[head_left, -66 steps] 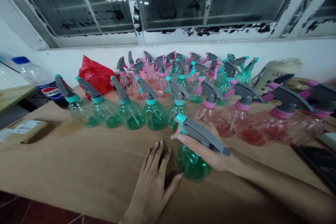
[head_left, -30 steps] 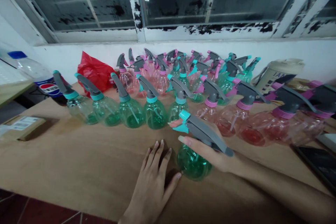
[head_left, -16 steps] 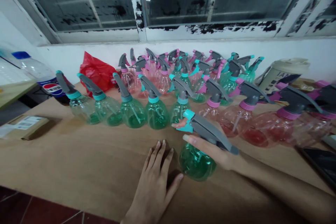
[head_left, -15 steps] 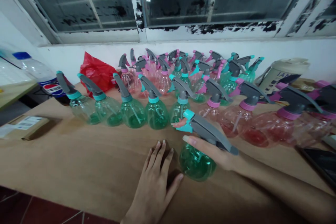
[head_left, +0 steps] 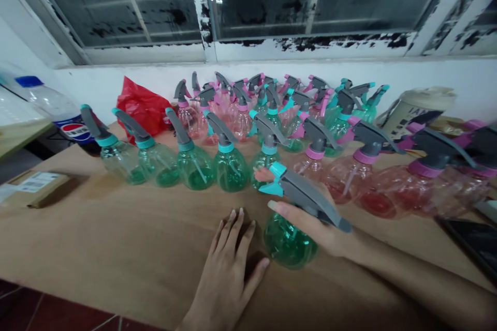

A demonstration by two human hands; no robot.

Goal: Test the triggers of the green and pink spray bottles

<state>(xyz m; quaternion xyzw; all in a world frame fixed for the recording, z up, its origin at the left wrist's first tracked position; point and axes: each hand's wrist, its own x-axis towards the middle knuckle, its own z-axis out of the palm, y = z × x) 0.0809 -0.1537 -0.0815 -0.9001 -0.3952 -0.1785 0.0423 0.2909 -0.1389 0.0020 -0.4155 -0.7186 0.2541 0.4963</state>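
My right hand [head_left: 310, 225] is wrapped round the neck of a green spray bottle [head_left: 289, 245] with a grey trigger head and a turquoise nozzle. Its base appears to rest on the brown table [head_left: 128, 248]. Just left of the bottle, my left hand [head_left: 229, 264] lies flat on the tabletop, fingers spread, holding nothing. Behind both hands runs a front row of spray bottles: green ones [head_left: 231, 170] with turquoise collars toward the left, pink ones [head_left: 347, 178] with pink collars toward the right.
More pink and green spray bottles crowd the back by the wall. A red plastic bag [head_left: 142, 108], a cola bottle [head_left: 73, 124] and a cardboard parcel [head_left: 39, 186] are on the left. At right are a beige printed bag [head_left: 415, 108] and a dark flat device [head_left: 473, 243].
The view has shifted very slightly. Both hands and the held spray bottle stay almost in the same place.
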